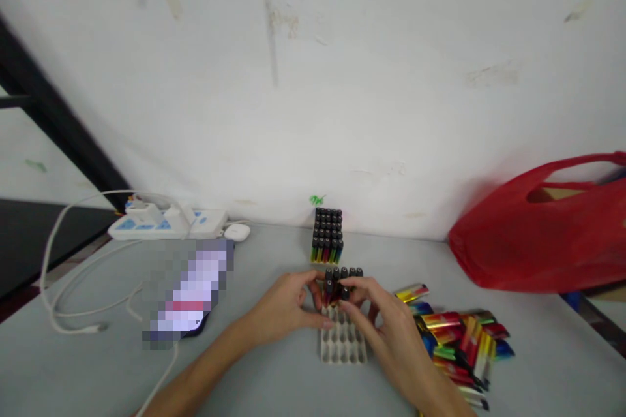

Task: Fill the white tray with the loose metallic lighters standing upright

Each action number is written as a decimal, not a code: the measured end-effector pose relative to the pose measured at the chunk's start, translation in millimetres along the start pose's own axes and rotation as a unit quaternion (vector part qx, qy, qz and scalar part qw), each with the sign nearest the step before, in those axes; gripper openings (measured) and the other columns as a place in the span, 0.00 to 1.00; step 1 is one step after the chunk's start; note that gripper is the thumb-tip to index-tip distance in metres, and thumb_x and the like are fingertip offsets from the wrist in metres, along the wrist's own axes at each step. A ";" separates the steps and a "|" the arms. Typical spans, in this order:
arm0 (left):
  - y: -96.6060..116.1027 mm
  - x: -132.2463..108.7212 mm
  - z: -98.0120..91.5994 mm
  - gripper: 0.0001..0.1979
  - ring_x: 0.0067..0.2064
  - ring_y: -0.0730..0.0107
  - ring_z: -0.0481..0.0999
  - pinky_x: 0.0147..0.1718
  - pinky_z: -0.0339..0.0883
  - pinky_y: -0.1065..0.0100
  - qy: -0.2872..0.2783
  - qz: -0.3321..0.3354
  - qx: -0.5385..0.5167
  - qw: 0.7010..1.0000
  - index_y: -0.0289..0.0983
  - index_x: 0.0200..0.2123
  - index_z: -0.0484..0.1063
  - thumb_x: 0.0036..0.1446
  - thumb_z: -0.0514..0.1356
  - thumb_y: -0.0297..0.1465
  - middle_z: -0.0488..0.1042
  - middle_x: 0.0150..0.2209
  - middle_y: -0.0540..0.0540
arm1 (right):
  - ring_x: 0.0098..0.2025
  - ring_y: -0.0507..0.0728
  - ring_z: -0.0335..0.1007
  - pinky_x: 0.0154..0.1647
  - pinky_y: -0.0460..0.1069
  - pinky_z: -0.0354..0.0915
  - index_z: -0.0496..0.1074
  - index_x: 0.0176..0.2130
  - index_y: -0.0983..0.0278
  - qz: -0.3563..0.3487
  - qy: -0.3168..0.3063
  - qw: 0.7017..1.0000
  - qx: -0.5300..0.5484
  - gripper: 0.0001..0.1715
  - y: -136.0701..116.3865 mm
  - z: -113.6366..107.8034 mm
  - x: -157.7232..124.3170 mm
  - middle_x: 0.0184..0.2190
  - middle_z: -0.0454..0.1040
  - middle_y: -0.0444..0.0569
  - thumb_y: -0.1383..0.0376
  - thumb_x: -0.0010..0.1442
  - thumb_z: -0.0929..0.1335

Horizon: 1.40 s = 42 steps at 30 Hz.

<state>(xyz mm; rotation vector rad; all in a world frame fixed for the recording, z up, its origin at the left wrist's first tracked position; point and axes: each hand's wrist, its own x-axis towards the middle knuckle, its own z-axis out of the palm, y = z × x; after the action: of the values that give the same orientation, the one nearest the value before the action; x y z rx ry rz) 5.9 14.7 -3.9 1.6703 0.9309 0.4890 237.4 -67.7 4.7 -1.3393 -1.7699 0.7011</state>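
Note:
A pale tray [343, 346] with rows of small cells lies in front of me. Several black-topped, shiny lighters [345, 272] stand upright in its far end, and the near cells show bare. My right hand [384, 319] is over the tray's right side, with thumb and fingers closed around a black-topped lighter [345, 293]. My left hand [291, 306] is at the tray's left edge. Its fingers and thumb are apart, the fingertips beside the standing lighters and the thumb by the tray's side. Fingers partly hide the lighters' lower parts.
Behind the tray stands a block of upright black-topped lighters [327, 234]. Loose colourful lighters [460, 339] lie heaped on the right. A red bag [533, 234] sits at the right back. On the left are a phone [193, 293], a power strip [166, 224] and white cables [73, 331].

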 end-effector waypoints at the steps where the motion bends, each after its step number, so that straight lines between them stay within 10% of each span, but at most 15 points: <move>1: 0.2 -0.2 0.0 0.28 0.28 0.77 0.63 0.26 0.53 0.71 0.001 -0.001 -0.001 1.000 0.35 0.48 0.80 0.47 0.82 0.40 0.79 0.38 0.52 | 0.35 0.56 0.74 0.41 0.49 0.69 0.78 0.59 0.52 -0.001 -0.001 1.000 0.001 0.14 -0.5 -0.1 0.4 0.37 0.81 0.44 0.55 0.77 0.70; 30: 4.8 -1.0 0.3 0.29 0.28 0.76 0.58 0.26 0.49 0.70 0.005 -0.016 0.008 1.000 0.35 0.49 0.80 0.47 0.81 0.41 0.76 0.35 0.53 | 0.34 0.57 0.75 0.38 0.50 0.68 0.74 0.58 0.58 -0.027 0.098 0.989 -0.103 0.14 2.3 -3.0 1.1 0.37 0.79 0.45 0.60 0.78 0.64; 35: 4.4 -0.7 -0.1 0.30 0.27 0.77 0.58 0.26 0.49 0.70 0.000 -0.027 0.013 1.000 0.35 0.50 0.80 0.46 0.82 0.40 0.78 0.37 0.53 | 0.50 0.73 0.76 0.53 0.63 0.64 0.73 0.57 0.65 0.060 0.223 0.891 -0.392 0.19 11.1 -11.8 7.3 0.46 0.82 0.61 0.58 0.74 0.65; 42: 6.0 -1.6 0.0 0.30 0.28 0.77 0.59 0.27 0.52 0.70 0.002 -0.031 0.008 0.999 0.35 0.50 0.80 0.46 0.82 0.39 0.79 0.38 0.53 | 0.43 0.74 0.81 0.62 0.69 0.58 0.75 0.56 0.69 0.169 0.121 0.766 -0.608 0.22 11.6 -23.6 5.6 0.42 0.83 0.64 0.55 0.75 0.65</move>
<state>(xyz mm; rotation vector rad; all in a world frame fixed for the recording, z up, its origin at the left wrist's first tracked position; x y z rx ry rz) 6.9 12.9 1.9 1.6504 0.9876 0.4441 262.6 -59.7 9.4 -2.4728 -1.7571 -0.6518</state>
